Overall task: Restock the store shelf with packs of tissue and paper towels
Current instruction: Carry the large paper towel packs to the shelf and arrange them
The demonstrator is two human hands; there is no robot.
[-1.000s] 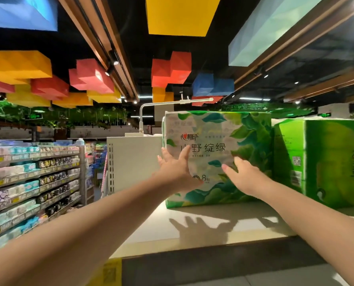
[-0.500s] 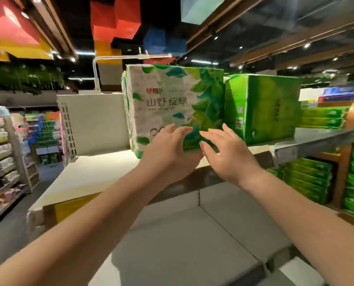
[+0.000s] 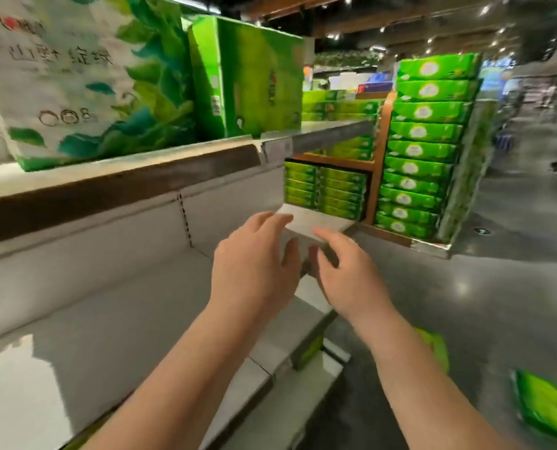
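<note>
With both my arms reaching forward over the bare middle shelf (image 3: 114, 319), neither hand holds anything. My left hand (image 3: 254, 264) sits near frame centre, fingers loosely spread and relaxed, palm facing away from me. My right hand (image 3: 348, 274) is just beside it toward 3 o'clock, fingers likewise slack and slightly bent; the two hands are close together but not touching.

Leaf-print tissue pack (image 3: 85, 76): white with green and teal leaves, upright on the top shelf (image 3: 140, 180) at 10 o'clock from my hands, well apart from them. Print on it is motion-blurred; I cannot read the lettering. Plain green pack (image 3: 248, 76) stands just beside it on the same shelf, toward 12 o'clock; whether the two touch I cannot tell.

Tall stack of green tissue packs (image 3: 426, 144) on the floor display at 2 o'clock. Shorter stacks of green packs (image 3: 326, 190) in a wooden-framed rack (image 3: 373, 164) between that stack and the shelf end, at 1 o'clock.

Green pack on the floor (image 3: 550, 407) at 4 o'clock, blurred. Another green shape (image 3: 436, 349) lies partly behind my right forearm; too blurred to identify.
</note>
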